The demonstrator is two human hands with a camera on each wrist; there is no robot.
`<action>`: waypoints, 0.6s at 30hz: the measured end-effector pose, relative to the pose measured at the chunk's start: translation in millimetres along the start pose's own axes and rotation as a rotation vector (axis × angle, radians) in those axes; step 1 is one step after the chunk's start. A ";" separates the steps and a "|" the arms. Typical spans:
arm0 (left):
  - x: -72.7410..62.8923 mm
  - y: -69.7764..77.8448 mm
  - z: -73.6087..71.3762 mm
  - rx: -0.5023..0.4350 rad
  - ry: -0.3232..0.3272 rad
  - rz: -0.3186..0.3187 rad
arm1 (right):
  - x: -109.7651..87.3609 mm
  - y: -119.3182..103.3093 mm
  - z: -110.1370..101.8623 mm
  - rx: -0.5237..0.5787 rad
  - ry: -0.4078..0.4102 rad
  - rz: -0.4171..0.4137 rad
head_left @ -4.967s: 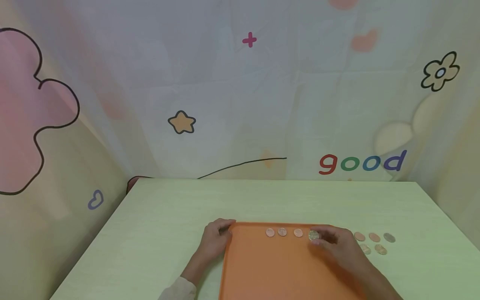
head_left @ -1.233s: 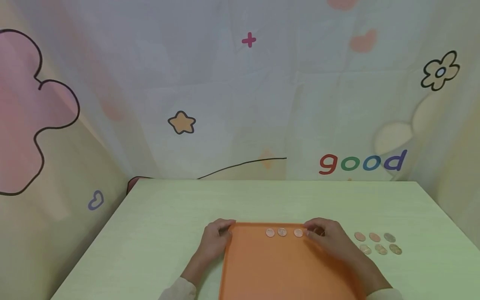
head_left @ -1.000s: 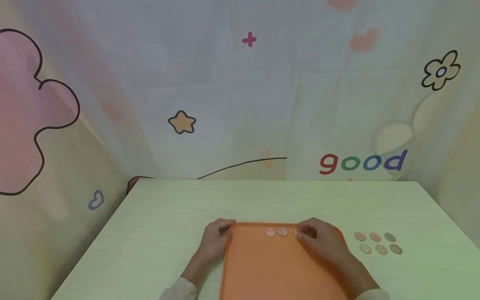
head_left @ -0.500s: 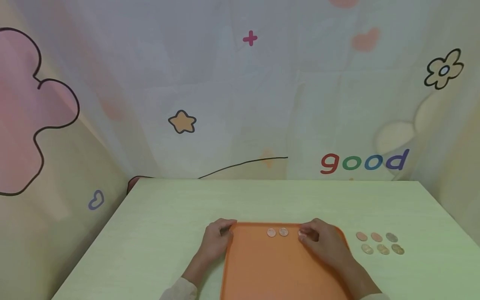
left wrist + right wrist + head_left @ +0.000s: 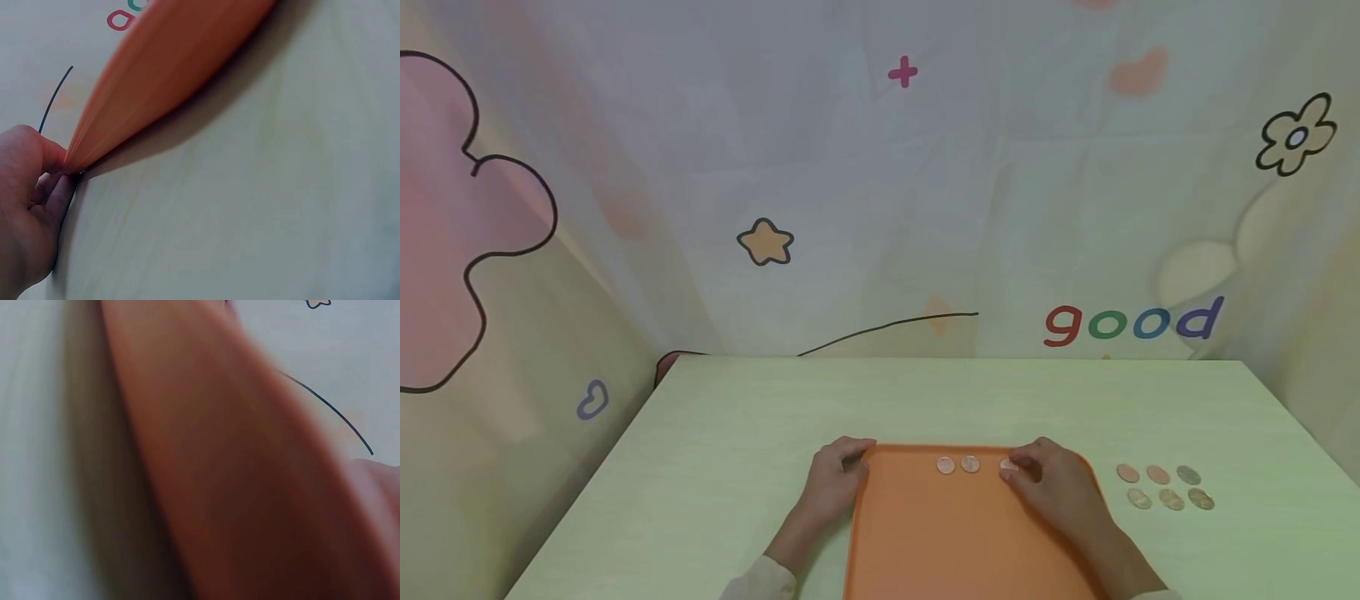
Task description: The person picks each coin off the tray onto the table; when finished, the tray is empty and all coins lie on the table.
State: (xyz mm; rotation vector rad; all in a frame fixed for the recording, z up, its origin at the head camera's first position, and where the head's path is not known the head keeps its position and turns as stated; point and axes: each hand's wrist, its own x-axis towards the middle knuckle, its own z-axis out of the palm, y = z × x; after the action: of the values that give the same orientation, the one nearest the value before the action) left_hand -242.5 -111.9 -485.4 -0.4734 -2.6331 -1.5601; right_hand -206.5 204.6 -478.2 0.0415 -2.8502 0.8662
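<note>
An orange tray (image 5: 947, 533) lies on the table before me. My left hand (image 5: 833, 483) grips its far left corner; in the left wrist view, the fingers and thumb of the left hand (image 5: 28, 200) meet at that corner. Near the far rim, my right hand (image 5: 1056, 487) pinches a coin (image 5: 1007, 464), partly hidden by the fingertips. Left of it on the tray lie a copper-coloured coin (image 5: 945, 465) and another coin (image 5: 970, 464). In the right wrist view, the tray (image 5: 231, 456) is blurred and only an edge of the right hand (image 5: 378, 487) shows.
Right of the tray, several coins lie on the table (image 5: 737, 417) in two short rows, among them a copper-coloured coin (image 5: 1127, 473), a grey coin (image 5: 1188, 475) and a yellowish coin (image 5: 1201, 498). A printed curtain (image 5: 850, 183) hangs behind the table.
The yellowish coin my right hand held 5 s ago has left the tray; one more now lies on the table at right. That hand has since taken the third coin and shifted it slightly right.
</note>
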 end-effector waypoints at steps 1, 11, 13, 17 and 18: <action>0.2 -0.1 0.0 -0.001 0.002 -0.004 | -0.2 -0.7 -0.2 0.001 -0.003 0.002; 1.1 -4.0 1.0 0.021 0.004 -0.001 | -2.5 -6.3 -2.4 0.001 -0.098 0.042; 1.2 -4.1 1.1 0.025 0.004 0.001 | -3.4 -6.8 -2.5 -0.008 -0.110 0.038; 1.6 -4.2 0.9 0.022 0.001 0.000 | -3.7 -6.8 -2.4 -0.018 -0.113 0.017; 1.8 -4.3 0.8 0.022 0.001 0.000 | -3.6 -6.8 -2.3 -0.017 -0.111 0.014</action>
State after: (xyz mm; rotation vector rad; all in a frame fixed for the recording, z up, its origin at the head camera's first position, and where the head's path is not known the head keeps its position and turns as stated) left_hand -245.3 -112.7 -489.1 -0.4715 -2.6459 -1.5297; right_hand -202.0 200.2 -473.2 0.0705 -2.9638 0.8690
